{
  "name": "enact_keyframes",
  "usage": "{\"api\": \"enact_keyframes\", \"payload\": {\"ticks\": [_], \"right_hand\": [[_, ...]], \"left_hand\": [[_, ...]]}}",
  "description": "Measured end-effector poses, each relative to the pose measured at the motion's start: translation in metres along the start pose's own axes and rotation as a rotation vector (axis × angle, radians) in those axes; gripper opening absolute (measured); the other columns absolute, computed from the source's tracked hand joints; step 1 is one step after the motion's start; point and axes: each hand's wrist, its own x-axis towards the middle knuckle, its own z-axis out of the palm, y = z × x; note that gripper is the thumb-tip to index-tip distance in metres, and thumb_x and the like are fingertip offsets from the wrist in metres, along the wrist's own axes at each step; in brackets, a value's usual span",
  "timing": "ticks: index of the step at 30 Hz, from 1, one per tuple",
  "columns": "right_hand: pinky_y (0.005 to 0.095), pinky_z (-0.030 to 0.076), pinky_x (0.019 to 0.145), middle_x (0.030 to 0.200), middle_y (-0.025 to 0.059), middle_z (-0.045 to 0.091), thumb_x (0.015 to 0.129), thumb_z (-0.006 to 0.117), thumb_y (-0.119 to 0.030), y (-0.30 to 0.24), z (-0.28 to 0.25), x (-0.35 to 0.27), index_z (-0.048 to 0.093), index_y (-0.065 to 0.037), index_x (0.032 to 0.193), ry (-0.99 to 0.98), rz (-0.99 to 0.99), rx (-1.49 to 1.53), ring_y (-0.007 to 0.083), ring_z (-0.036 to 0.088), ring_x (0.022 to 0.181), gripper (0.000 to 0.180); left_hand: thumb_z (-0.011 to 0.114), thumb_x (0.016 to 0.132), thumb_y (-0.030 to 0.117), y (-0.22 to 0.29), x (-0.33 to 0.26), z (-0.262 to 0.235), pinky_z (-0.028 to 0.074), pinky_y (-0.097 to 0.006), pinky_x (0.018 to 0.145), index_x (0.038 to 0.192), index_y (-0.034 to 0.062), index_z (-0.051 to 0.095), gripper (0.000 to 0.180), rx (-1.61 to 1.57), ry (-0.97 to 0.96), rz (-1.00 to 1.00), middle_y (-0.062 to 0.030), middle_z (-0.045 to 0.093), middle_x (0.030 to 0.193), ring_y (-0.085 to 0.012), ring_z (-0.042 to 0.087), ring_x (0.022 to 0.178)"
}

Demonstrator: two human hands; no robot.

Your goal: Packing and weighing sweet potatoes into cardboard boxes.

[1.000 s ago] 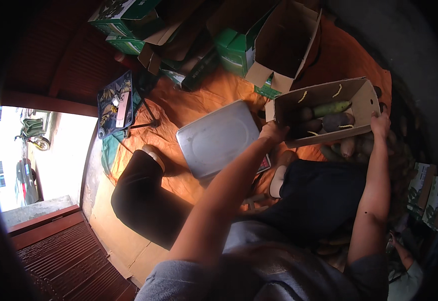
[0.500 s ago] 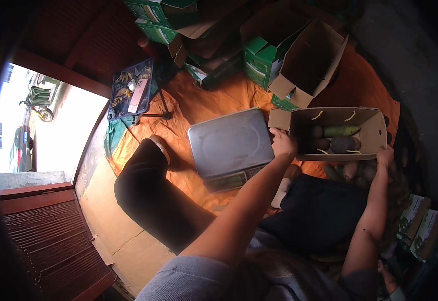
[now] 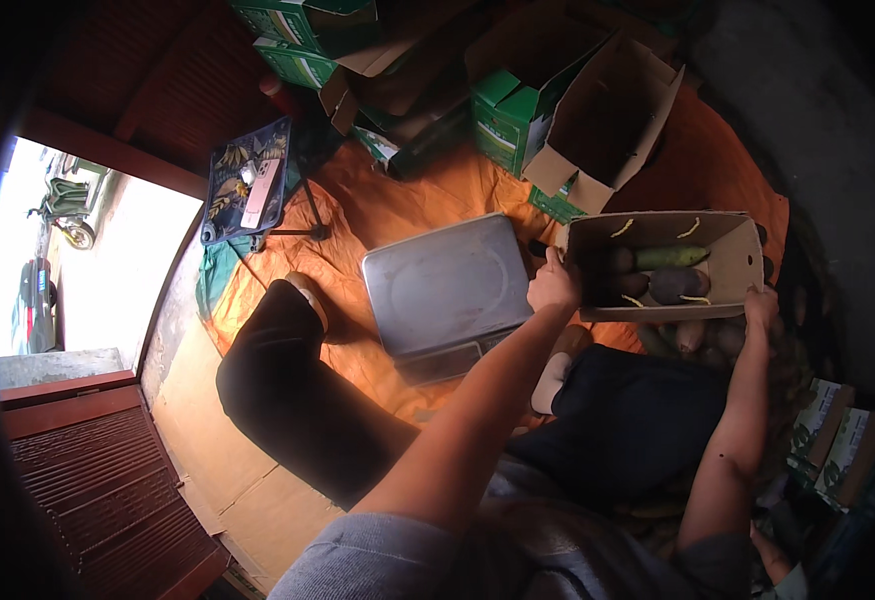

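Observation:
An open cardboard carton [image 3: 739, 258] with yellow rope loops is held between my two hands. Inside it lie a long green vegetable [image 3: 669, 257], a dark rounded one [image 3: 675, 285] and others in shadow. My left hand [image 3: 554, 283] is closed on the carton's left edge. At the opposite end, my right hand [image 3: 760, 303] grips the near right corner. Left of the carton stands a flat metal platform scale [image 3: 447, 285], its top bare.
Loose vegetables [image 3: 690, 335] lie below the carton, by my leg. Open green and brown boxes [image 3: 607, 110] stand beyond it on an orange sheet [image 3: 342, 220]. A folding stool [image 3: 222, 215] bears a pink phone [image 3: 262, 192]. Two cartons [image 3: 827, 430] sit at right.
The carton's left flap, which stuck outward before, no longer shows there. Both hands keep hold of the carton. The whole view has shifted slightly.

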Motion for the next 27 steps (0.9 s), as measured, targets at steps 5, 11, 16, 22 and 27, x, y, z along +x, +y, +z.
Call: {"api": "enact_keyframes", "payload": {"ticks": [5, 11, 16, 22, 27], "right_hand": [[0.0459, 0.051, 0.096, 0.120, 0.0201, 0.069, 0.097, 0.062, -0.028, -0.001, 0.002, 0.003, 0.069, -0.003, 0.118, 0.040, -0.046, -0.039, 0.0378, 0.064, 0.115, 0.033], [0.0479, 0.051, 0.093, 0.115, 0.0227, 0.069, 0.096, 0.063, -0.025, -0.026, -0.023, -0.035, 0.071, -0.002, 0.112, 0.044, -0.173, -0.118, 0.0405, 0.065, 0.111, 0.030], [0.0485, 0.051, 0.090, 0.109, 0.0225, 0.071, 0.095, 0.062, -0.023, -0.013, -0.091, -0.057, 0.072, -0.003, 0.110, 0.127, -0.260, -0.168, 0.0409, 0.065, 0.108, 0.027], [0.0435, 0.051, 0.082, 0.096, 0.0236, 0.071, 0.093, 0.063, -0.018, -0.059, -0.149, -0.134, 0.071, 0.001, 0.103, 0.083, -0.477, -0.091, 0.0414, 0.068, 0.093, 0.023], [0.0394, 0.044, 0.064, 0.066, 0.0196, 0.057, 0.092, 0.062, -0.010, -0.106, -0.108, -0.200, 0.062, 0.010, 0.085, -0.222, -0.661, 0.214, 0.0217, 0.055, 0.062, 0.021]], "left_hand": [[0.052, 0.096, 0.034, 0.005, 0.022, 0.000, 0.056, -0.046, 0.091, 0.115, 0.0107, 0.069, 0.035, 0.111, -0.082, -0.007, -0.0178, 0.071, 0.115, -0.0376, 0.069, 0.107], [0.054, 0.094, 0.019, 0.001, 0.024, -0.012, 0.057, -0.042, 0.088, 0.104, 0.0004, 0.072, 0.028, 0.203, -0.074, 0.128, -0.0202, 0.073, 0.108, -0.0354, 0.071, 0.103], [0.056, 0.090, 0.017, 0.024, -0.017, -0.064, 0.056, -0.045, 0.089, 0.102, -0.0025, 0.071, 0.027, 0.174, -0.173, 0.360, -0.0240, 0.071, 0.106, -0.0399, 0.069, 0.102], [0.060, 0.087, 0.019, -0.015, -0.053, -0.164, 0.057, -0.048, 0.084, 0.089, -0.0026, 0.073, 0.025, 0.259, -0.251, 0.532, -0.0274, 0.070, 0.097, -0.0427, 0.069, 0.095], [0.058, 0.089, 0.018, -0.061, -0.086, -0.295, 0.058, -0.039, 0.066, 0.074, 0.0011, 0.070, 0.026, 0.342, -0.196, 0.595, -0.0166, 0.066, 0.063, -0.0333, 0.070, 0.063]]}}
